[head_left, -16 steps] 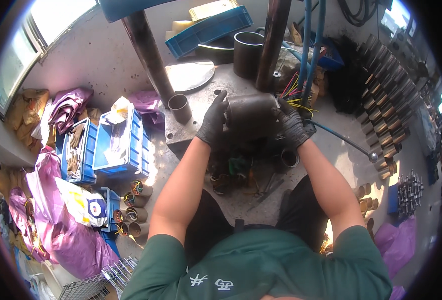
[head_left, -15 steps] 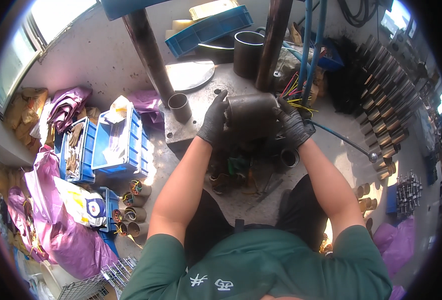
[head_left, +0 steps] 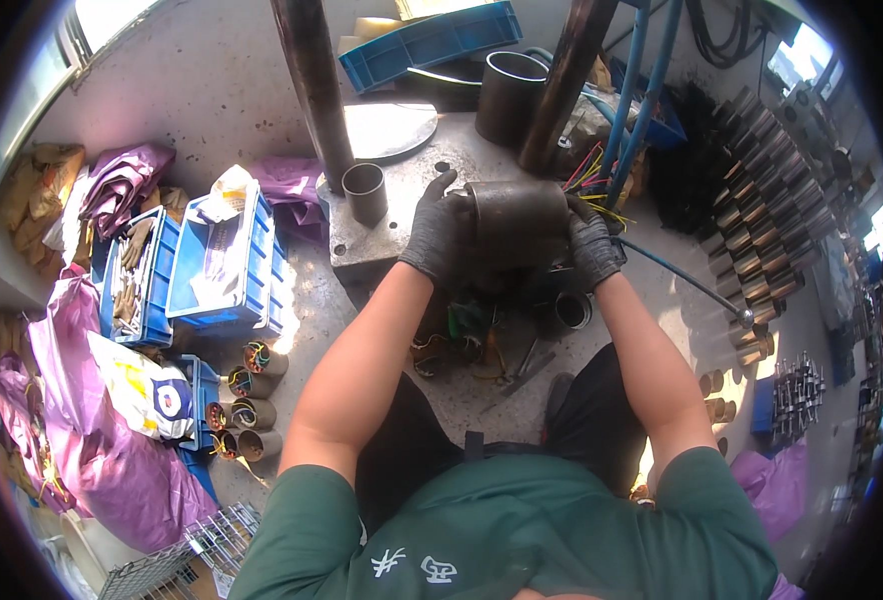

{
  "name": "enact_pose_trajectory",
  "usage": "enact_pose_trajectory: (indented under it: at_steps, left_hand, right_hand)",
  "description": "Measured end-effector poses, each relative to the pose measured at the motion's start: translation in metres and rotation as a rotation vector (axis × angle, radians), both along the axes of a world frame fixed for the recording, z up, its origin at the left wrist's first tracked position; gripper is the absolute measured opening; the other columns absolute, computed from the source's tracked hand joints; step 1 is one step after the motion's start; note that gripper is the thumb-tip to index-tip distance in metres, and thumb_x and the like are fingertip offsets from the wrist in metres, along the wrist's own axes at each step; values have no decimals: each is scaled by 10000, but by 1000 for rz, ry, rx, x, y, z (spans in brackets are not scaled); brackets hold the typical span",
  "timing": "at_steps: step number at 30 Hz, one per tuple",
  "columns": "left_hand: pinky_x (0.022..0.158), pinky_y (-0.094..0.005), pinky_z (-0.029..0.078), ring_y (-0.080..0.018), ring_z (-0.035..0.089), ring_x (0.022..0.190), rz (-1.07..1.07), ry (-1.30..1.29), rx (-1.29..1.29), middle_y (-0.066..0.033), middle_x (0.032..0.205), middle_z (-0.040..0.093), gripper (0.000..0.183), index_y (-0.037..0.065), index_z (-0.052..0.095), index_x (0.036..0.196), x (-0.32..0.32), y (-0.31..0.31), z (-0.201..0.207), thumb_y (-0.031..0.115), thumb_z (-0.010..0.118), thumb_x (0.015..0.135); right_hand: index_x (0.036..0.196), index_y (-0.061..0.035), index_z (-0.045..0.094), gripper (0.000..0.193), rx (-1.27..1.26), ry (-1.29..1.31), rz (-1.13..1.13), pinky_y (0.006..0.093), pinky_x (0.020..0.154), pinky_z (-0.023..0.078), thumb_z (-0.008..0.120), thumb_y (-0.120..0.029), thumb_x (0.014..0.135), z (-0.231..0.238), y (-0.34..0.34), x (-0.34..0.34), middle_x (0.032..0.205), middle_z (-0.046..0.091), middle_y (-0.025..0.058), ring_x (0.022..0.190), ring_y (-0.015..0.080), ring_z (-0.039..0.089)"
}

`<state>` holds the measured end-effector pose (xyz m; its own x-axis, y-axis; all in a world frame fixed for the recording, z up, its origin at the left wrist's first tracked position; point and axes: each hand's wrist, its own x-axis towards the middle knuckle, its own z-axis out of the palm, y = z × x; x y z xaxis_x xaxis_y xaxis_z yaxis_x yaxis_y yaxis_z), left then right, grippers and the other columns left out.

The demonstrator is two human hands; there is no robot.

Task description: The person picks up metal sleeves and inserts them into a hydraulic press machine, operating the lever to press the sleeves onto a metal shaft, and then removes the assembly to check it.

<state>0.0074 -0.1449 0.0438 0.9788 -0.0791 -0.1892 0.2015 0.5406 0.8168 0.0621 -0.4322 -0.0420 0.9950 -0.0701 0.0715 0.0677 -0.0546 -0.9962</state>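
Note:
A dark metal cylinder (head_left: pixel 522 222), thick as a wide pipe, lies on its side near the front edge of the steel press table (head_left: pixel 402 215). My left hand (head_left: pixel 436 228), in a dark grey work glove, grips its left end, thumb pointing up and away. At the other end, my right hand (head_left: pixel 592 243), gloved alike, has its fingers curled round the rim. Whether the cylinder rests on the table or is lifted off it I cannot tell. Left of it a short metal tube (head_left: pixel 365 194) stands upright on the table.
Two steel columns (head_left: pixel 312 90) rise from the table; behind stand a larger tube (head_left: pixel 510 100) and a tilted blue tray (head_left: pixel 432 45). A ball-ended lever (head_left: pixel 745 316) sticks out to the right. Blue crates (head_left: pixel 224 260) and wired cylinders (head_left: pixel 252 412) sit left; stacked metal tubes (head_left: pixel 762 215) fill the right.
The view has shifted a little. Held in both hands, the cylinder has come slightly nearer to me and to the right against the short tube. Both hands keep their grip.

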Motion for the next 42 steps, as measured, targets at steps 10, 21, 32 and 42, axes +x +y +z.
enact_pose_trajectory:
  at_steps: [10,21,32,42]
  left_hand:
    - [595,-327,520,-205,659,671,48,-107,379,-128,883,688,528,182,436,1516,24,41,-45,144,506,994]
    - [1032,-460,471,-349,682,1026,42,-488,1972,-161,1053,705,512,213,555,1373,-17,89,-39,104,634,879]
    - [1128,-572,348,-382,469,1316,520,-1147,1389,-146,1355,545,480,93,606,1265,-7,-74,-24,276,677,826]
    - [1182,-511,278,-334,473,1329,240,-911,1632,-152,1324,584,575,96,615,1334,19,-127,-16,383,703,844]
  right_hand:
    - [1336,-90,613,394,55,-29,28,327,974,487,633,-310,1010,15,7,-6,1158,651,39,1075,184,593]
    - [1537,-103,468,617,713,196,434,410,1195,348,637,-153,945,36,12,-2,1454,574,104,1363,283,505]
    - [1393,-104,588,492,552,156,-83,481,972,547,679,-61,911,25,-5,23,1271,660,144,1150,308,634]
    - [1213,7,632,440,684,262,-338,515,1001,520,736,-221,851,-26,-127,47,1157,673,212,1050,392,636]
